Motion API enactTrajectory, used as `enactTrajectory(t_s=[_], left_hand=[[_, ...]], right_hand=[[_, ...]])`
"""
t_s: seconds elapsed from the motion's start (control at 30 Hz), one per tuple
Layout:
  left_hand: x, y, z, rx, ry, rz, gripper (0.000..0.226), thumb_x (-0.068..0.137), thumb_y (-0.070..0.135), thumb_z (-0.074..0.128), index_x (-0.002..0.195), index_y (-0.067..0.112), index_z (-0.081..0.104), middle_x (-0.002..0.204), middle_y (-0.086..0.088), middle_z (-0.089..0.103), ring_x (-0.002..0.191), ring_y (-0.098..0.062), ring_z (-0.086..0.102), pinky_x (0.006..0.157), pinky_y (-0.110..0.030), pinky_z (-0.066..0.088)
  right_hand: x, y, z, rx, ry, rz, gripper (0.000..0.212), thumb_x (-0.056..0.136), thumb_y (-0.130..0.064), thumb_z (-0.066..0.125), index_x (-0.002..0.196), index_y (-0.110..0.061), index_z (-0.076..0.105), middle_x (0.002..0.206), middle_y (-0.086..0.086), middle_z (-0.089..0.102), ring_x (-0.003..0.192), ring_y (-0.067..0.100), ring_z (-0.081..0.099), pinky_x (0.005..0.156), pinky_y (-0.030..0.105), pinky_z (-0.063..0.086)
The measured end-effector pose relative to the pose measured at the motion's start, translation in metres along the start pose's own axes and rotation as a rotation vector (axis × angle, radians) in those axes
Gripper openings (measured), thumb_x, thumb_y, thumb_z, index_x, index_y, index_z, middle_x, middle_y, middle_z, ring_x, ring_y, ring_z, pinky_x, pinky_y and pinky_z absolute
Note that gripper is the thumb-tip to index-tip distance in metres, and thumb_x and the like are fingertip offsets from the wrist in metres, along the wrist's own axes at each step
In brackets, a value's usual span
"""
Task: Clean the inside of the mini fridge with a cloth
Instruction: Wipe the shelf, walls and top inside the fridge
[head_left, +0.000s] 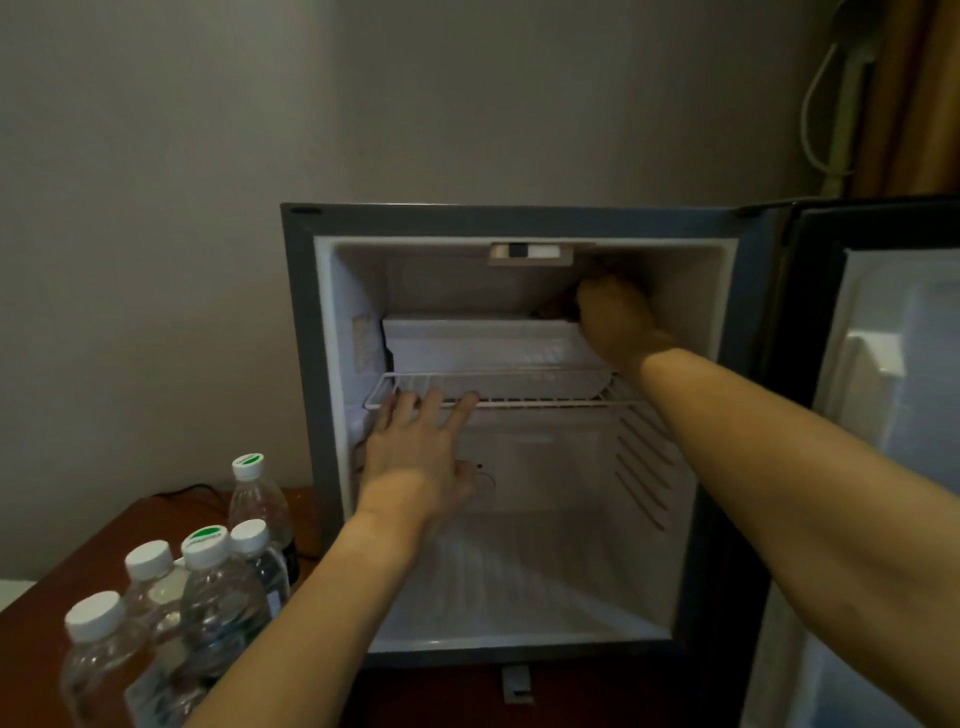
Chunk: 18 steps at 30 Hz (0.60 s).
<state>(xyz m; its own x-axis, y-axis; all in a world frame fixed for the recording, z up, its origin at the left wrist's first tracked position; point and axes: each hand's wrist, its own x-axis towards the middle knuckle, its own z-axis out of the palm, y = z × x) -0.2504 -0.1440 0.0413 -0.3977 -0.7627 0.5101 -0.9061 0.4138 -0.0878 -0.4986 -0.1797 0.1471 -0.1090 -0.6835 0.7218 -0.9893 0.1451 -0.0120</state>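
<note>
Inside mini fridge (298, 364): wire shelf (519, 400), left hand (415, 457) fingers straight touching its front edge; right hand (615, 317) grasping dark cloth (556, 306) at upper right back corner. Water bottles (208, 587) on tabletop (78, 561), left.

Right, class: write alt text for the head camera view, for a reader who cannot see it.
A person reaches into an open mini fridge: the right hand holds a dark cloth in the upper back corner, while the left hand rests its fingers on the wire shelf. Water bottles stand on the wooden table to the left.
</note>
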Motion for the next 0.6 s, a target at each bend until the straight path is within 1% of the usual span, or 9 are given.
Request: enactTrajectory(t_s=[0.1, 0.17, 0.23, 0.3, 0.37, 0.43, 0.47, 0.53, 0.6], left_hand=[[0.000, 0.000, -0.003, 0.016, -0.005, 0.016, 0.080, 0.095, 0.047, 0.054, 0.159, 0.039, 0.007, 0.160, -0.004, 0.024, 0.145, -0.032, 0.025, 0.116, -0.048, 0.027], [-0.001, -0.001, -0.003, 0.014, 0.003, 0.024, 0.081, 0.093, 0.047, 0.057, 0.159, 0.038, 0.011, 0.159, -0.004, 0.027, 0.144, -0.031, 0.028, 0.116, -0.047, 0.028], [-0.004, -0.002, -0.003, 0.018, 0.025, 0.029, 0.081, 0.091, 0.046, 0.059, 0.159, 0.037, 0.015, 0.157, -0.004, 0.032, 0.142, -0.031, 0.032, 0.115, -0.047, 0.031], [-0.008, -0.002, -0.007, 0.042, 0.016, 0.047, 0.083, 0.090, 0.044, 0.060, 0.159, 0.034, 0.016, 0.154, -0.005, 0.036, 0.140, -0.032, 0.035, 0.112, -0.047, 0.037], [-0.011, -0.002, -0.016, 0.096, 0.002, 0.069, 0.086, 0.089, 0.040, 0.060, 0.160, 0.032, 0.012, 0.152, -0.006, 0.039, 0.137, -0.031, 0.040, 0.102, -0.045, 0.045], [-0.015, -0.004, -0.025, 0.170, 0.004, 0.091, 0.087, 0.090, 0.038, 0.060, 0.161, 0.032, 0.009, 0.150, -0.008, 0.041, 0.135, -0.030, 0.043, 0.091, -0.042, 0.049], [-0.019, -0.006, -0.030, 0.201, -0.003, 0.104, 0.087, 0.090, 0.038, 0.059, 0.161, 0.031, 0.009, 0.150, -0.009, 0.041, 0.135, -0.031, 0.042, 0.090, -0.042, 0.049], [-0.028, -0.012, -0.037, 0.232, -0.027, 0.138, 0.086, 0.090, 0.038, 0.059, 0.161, 0.031, 0.012, 0.153, -0.010, 0.038, 0.139, -0.032, 0.039, 0.096, -0.044, 0.047], [-0.042, -0.016, -0.043, 0.258, -0.054, 0.175, 0.083, 0.090, 0.038, 0.059, 0.160, 0.030, 0.015, 0.155, -0.012, 0.036, 0.140, -0.033, 0.039, 0.100, -0.045, 0.045]], right_hand=[[-0.012, 0.002, -0.009, 0.004, 0.004, -0.004, 0.022, 0.098, -0.007, 0.051, 0.115, 0.002, 0.062, 0.119, 0.023, 0.060, 0.111, 0.039, 0.056, 0.092, 0.043, 0.046], [-0.021, 0.005, -0.017, 0.005, 0.002, -0.006, 0.021, 0.094, -0.008, 0.056, 0.110, 0.002, 0.064, 0.117, 0.023, 0.060, 0.109, 0.039, 0.056, 0.089, 0.045, 0.049], [-0.032, 0.004, -0.022, 0.010, -0.021, -0.037, 0.024, 0.093, -0.006, 0.056, 0.114, 0.002, 0.064, 0.126, 0.023, 0.055, 0.117, 0.039, 0.050, 0.096, 0.046, 0.046], [-0.045, 0.000, -0.029, -0.027, -0.047, -0.052, 0.026, 0.094, -0.007, 0.056, 0.117, 0.002, 0.064, 0.132, 0.021, 0.049, 0.122, 0.039, 0.045, 0.101, 0.046, 0.043], [-0.056, -0.006, -0.035, -0.037, -0.075, -0.023, 0.031, 0.094, -0.007, 0.056, 0.123, 0.001, 0.061, 0.134, 0.020, 0.048, 0.123, 0.039, 0.045, 0.102, 0.046, 0.043], [-0.067, -0.008, -0.038, -0.047, -0.129, -0.015, 0.036, 0.094, -0.006, 0.052, 0.130, -0.005, 0.054, 0.135, 0.017, 0.048, 0.122, 0.037, 0.047, 0.104, 0.044, 0.043], [-0.074, -0.010, -0.038, -0.062, -0.156, -0.046, 0.036, 0.093, -0.009, 0.051, 0.129, -0.010, 0.053, 0.133, 0.015, 0.049, 0.120, 0.036, 0.050, 0.105, 0.044, 0.043], [-0.086, -0.012, -0.038, -0.075, -0.129, -0.123, 0.028, 0.090, -0.022, 0.048, 0.117, -0.020, 0.058, 0.125, 0.009, 0.053, 0.109, 0.032, 0.056, 0.099, 0.043, 0.048], [-0.097, -0.018, -0.039, 0.039, -0.124, -0.096, 0.028, 0.091, -0.026, 0.052, 0.115, -0.016, 0.063, 0.123, 0.009, 0.050, 0.110, 0.033, 0.054, 0.094, 0.042, 0.050]])
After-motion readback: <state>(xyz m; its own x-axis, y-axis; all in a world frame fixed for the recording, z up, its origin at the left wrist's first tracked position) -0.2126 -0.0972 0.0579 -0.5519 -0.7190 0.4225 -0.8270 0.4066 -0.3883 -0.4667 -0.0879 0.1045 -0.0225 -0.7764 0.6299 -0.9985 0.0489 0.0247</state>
